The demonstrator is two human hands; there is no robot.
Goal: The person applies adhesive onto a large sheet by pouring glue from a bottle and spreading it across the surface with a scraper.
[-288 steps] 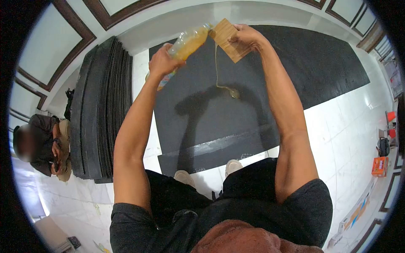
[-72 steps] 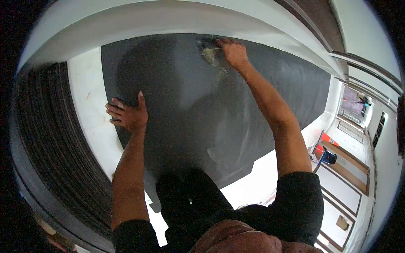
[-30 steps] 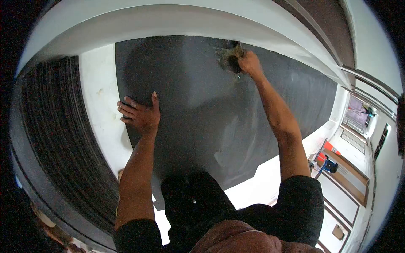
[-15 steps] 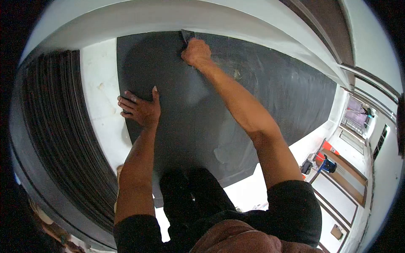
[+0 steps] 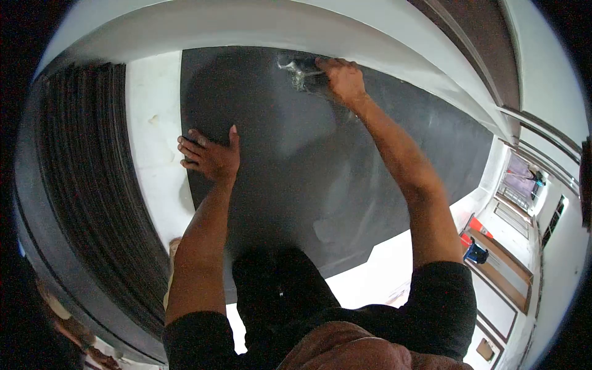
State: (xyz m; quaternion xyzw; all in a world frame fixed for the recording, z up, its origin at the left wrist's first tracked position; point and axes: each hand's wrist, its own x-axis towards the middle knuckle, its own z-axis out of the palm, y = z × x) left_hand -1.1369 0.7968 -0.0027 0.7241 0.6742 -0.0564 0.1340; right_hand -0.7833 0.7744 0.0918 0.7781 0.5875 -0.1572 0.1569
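Note:
A large black sheet (image 5: 277, 154) lies before me, its left edge beside a white strip. My left hand (image 5: 213, 159) rests flat near that left edge, fingers spread, holding nothing. Near the far edge of the sheet, my right hand (image 5: 346, 80) has its fingers curled down against the surface. The dark, thin, flat piece in it, like a scraper, hardly stands out from the black sheet now. Just left of this hand a whitish, shiny smear (image 5: 298, 77) marks the sheet.
On the left stands a long row of tightly packed dark sheets (image 5: 86, 154), seen edge-on. A pale wall (image 5: 246, 24) runs along the far side. To the right are an orange cone-like object (image 5: 480, 226), a blue item (image 5: 476, 253) and framed panels (image 5: 505, 265).
My right hand has moved right along the far edge, and a whitish smear now shows to its left. The left hand keeps its place on the sheet; the whole view has shifted slightly.

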